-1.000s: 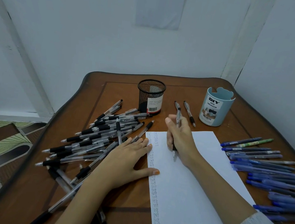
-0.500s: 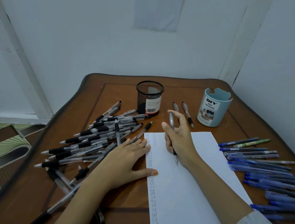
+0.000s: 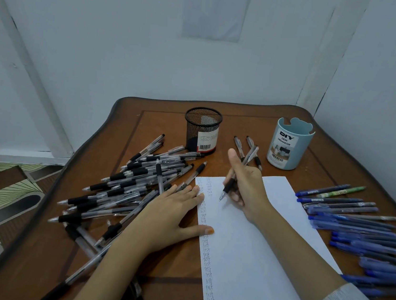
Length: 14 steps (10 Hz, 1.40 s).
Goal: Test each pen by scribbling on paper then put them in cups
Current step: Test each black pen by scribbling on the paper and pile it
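Nearest, the left hand (image 3: 171,215) lies spread flat, pinning the white paper sheet (image 3: 249,251). The right hand (image 3: 245,183) pinches a light, stiff, clear black-gripped pen (image 3: 234,176) by its rubber grip, tip near the sheet. Beyond stand 2 cups: black mesh cup (image 3: 202,130), pale blue plastic cup (image 3: 291,144).

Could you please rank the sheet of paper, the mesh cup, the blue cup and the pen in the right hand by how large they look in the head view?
1. Sheet of paper
2-3. Blue cup and mesh cup, too alike to rank
4. Pen in the right hand
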Motion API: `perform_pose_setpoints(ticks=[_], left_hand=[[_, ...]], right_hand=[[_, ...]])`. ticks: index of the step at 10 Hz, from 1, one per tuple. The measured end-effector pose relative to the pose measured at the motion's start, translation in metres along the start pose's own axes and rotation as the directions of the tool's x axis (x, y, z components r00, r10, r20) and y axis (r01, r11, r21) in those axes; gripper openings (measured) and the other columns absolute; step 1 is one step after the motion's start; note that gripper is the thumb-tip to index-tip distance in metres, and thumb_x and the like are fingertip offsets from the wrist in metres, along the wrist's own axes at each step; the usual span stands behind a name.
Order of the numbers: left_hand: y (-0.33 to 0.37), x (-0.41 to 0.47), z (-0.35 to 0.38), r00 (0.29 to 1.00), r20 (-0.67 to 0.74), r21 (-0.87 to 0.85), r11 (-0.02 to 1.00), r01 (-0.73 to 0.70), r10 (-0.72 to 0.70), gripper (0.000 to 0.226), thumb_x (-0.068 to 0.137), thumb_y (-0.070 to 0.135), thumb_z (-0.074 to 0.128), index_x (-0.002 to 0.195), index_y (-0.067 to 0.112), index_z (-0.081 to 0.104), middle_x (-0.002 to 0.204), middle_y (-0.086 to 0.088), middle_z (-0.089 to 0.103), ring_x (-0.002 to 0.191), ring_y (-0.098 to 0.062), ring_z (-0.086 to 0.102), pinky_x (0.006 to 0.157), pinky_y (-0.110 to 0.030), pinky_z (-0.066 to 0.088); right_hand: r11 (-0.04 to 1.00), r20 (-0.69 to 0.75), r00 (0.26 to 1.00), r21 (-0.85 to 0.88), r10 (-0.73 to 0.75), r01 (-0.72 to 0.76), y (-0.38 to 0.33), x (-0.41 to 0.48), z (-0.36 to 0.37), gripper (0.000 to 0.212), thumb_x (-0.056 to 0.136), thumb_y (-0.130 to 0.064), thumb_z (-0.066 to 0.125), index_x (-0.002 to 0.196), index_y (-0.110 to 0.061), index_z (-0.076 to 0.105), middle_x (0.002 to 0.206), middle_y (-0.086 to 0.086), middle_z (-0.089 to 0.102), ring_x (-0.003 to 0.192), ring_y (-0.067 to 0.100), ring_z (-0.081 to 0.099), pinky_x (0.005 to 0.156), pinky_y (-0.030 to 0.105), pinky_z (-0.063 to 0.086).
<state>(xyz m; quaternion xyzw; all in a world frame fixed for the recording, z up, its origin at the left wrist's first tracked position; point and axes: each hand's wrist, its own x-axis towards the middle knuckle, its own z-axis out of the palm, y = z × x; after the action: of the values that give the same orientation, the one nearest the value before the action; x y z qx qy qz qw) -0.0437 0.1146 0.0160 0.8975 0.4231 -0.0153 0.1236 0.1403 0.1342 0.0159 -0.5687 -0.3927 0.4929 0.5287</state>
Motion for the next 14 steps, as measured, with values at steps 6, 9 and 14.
perform_pose_setpoints(ticks=[6, 9, 14], left_hand=[[-0.001, 0.0, 0.001, 1.0, 0.002, -0.006, 1.0, -0.001, 0.001, 0.088, 0.078, 0.075, 0.028, 0.152, 0.03, 0.013, 0.16, 0.011, 0.005, 0.146, -0.004, 0.002, 0.111, -0.021, -0.007], [-0.001, 0.001, 0.002, 1.0, -0.021, 0.005, 1.0, -0.005, 0.005, 0.086, 0.081, 0.075, 0.03, 0.152, 0.029, 0.014, 0.16, 0.011, 0.007, 0.146, -0.003, 0.004, 0.112, -0.021, -0.006], [-0.001, 0.001, 0.002, 1.0, -0.008, 0.002, 1.0, 0.0, 0.0, 0.084, 0.083, 0.073, 0.033, 0.152, 0.029, 0.014, 0.16, 0.011, 0.007, 0.146, -0.003, 0.004, 0.115, -0.024, -0.004]], right_hand=[[0.997, -0.029, 0.999, 0.075, 0.014, -0.011, 0.002, 0.003, 0.0, 0.048, 0.095, -0.043, 0.052, 0.056, -0.015, 0.052, 0.044, -0.002, 0.044, 0.039, 0.008, 0.038, 0.04, 0.02, 0.029], [0.937, -0.091, 0.973, -0.302, -0.21, 0.174, 0.011, -0.001, 0.01, 0.039, 0.08, -0.037, 0.075, 0.064, -0.006, 0.057, 0.054, 0.01, 0.062, 0.033, 0.01, 0.048, 0.038, 0.02, 0.039], [0.87, -0.063, 0.936, -0.394, -0.347, 0.296, 0.022, 0.003, 0.011, 0.025, 0.087, -0.007, 0.064, 0.063, -0.004, 0.056, 0.056, 0.005, 0.056, 0.045, 0.005, 0.061, 0.049, 0.013, 0.047]])
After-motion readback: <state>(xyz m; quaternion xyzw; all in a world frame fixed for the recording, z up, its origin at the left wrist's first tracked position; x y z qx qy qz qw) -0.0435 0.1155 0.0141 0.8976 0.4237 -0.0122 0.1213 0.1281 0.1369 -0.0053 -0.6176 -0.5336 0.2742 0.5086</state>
